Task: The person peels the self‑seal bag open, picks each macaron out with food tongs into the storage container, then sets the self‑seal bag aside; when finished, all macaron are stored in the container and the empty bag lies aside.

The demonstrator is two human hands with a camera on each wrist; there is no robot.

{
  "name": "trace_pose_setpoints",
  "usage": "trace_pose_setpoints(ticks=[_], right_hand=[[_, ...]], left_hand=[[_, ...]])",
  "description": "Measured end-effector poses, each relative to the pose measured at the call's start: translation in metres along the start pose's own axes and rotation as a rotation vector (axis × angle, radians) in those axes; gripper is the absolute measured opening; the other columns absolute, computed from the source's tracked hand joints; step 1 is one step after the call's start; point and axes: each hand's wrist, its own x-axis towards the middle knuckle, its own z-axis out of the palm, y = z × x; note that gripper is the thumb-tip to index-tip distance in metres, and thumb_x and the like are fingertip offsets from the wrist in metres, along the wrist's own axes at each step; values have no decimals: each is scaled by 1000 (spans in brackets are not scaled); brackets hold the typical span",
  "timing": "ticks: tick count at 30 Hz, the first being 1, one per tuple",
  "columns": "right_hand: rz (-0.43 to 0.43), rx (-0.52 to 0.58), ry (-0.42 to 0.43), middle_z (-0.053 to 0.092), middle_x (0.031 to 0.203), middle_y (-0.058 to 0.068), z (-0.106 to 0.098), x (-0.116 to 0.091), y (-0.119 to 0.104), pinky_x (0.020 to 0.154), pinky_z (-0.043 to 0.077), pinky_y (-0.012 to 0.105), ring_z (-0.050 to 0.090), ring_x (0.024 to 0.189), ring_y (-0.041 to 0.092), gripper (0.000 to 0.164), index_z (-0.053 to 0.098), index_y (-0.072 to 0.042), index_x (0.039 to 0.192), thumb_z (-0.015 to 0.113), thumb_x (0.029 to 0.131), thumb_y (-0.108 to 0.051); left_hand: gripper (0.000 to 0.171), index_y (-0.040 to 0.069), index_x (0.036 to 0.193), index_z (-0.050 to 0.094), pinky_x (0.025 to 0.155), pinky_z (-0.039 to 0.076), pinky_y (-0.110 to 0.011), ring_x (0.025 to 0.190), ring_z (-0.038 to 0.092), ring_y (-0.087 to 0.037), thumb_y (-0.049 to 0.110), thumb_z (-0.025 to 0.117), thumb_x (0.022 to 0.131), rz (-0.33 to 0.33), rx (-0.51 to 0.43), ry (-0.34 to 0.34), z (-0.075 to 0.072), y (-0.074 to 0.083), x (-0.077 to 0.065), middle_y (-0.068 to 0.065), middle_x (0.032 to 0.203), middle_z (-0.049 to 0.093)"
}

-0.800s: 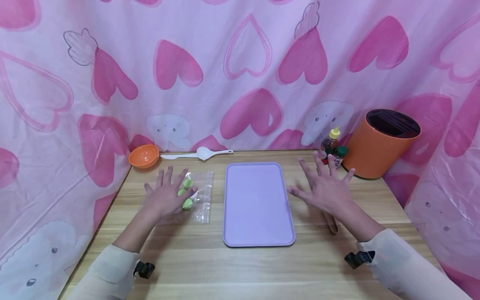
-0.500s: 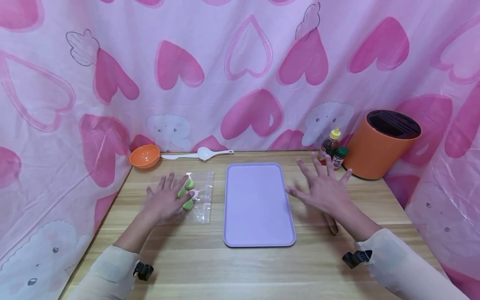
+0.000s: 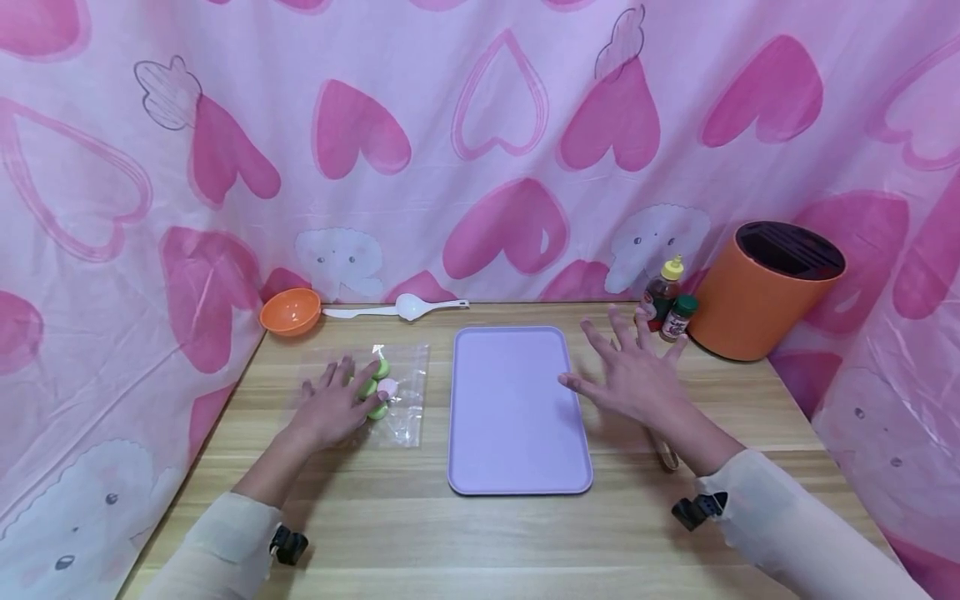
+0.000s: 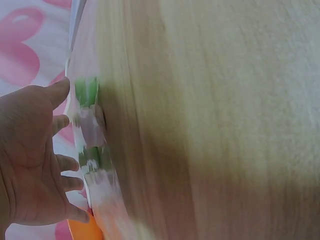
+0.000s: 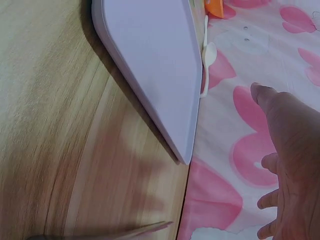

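Observation:
In the head view my left hand (image 3: 332, 411) is spread over a clear plastic bag (image 3: 407, 417) holding several green and pale pink round pieces (image 3: 387, 388) that look like macarons. The left wrist view shows that hand (image 4: 37, 160) with its palm facing the bag and nothing in its grasp. On the other side, my right hand (image 3: 633, 379) hovers with fingers fanned out, its thumb overlapping the right edge of the lilac tray (image 3: 517, 417). Beneath its wrist lies a pair of slim brown tongs (image 3: 666, 454), mostly hidden by the hand and forearm.
An orange bowl (image 3: 291, 312), a white knife (image 3: 358, 313) and a white spoon (image 3: 412, 307) line the back left edge. At the back right stand a yellow-capped bottle (image 3: 662, 292), a green-lidded jar (image 3: 678, 318) and an orange knife block (image 3: 757, 292). A heart-patterned curtain (image 3: 420, 217) encloses the table.
My right hand has drifted left toward the tray. The left hand has shifted slightly toward me and lower, uncovering a little more of the round pieces.

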Motion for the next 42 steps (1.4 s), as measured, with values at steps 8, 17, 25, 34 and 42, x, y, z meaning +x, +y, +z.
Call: trace_pose_setpoints(ticks=[8, 17, 25, 34, 42], right_hand=[[-34, 10, -36, 3, 189, 14, 6, 12, -20, 113, -16, 97, -12, 171, 53, 109, 23, -36, 178, 43, 90, -98], [-140, -9, 8, 18, 187, 11, 18, 35, -54, 119, -4, 97, 6, 173, 51, 97, 32, -34, 176, 55, 96, -86], [-296, 1, 58, 34, 182, 11, 30, 54, -91, 123, 11, 94, 24, 170, 49, 87, 41, -29, 173, 61, 101, -74], [-406, -8, 19, 41, 179, 8, 43, 77, -135, 124, 20, 91, 35, 167, 43, 80, 46, -27, 170, 60, 104, -70], [-457, -4, -3, 53, 170, 6, 54, 96, -165, 124, 35, 83, 47, 159, 35, 73, 54, -22, 165, 65, 106, -62]], left_hand=[[73, 25, 178, 25, 123, 6, -93, 166, 6, -64, 60, 43, 116, -4, -8, -6, 2, -2, -1, -34, 182, 10], [74, 26, 178, 24, 127, 10, -89, 166, 8, -65, 61, 43, 115, -5, -7, -18, 0, -2, -1, -34, 182, 10], [75, 30, 178, 21, 127, 9, -89, 166, 8, -65, 65, 40, 115, -10, -22, -28, 3, -6, 2, -35, 182, 11], [77, 31, 178, 21, 127, 9, -89, 168, 6, -62, 67, 40, 114, -9, -33, -25, 4, -9, 5, -34, 182, 9], [74, 29, 178, 23, 128, 13, -88, 167, 11, -62, 64, 40, 115, -2, -14, -12, 6, -9, 6, -34, 182, 13]])
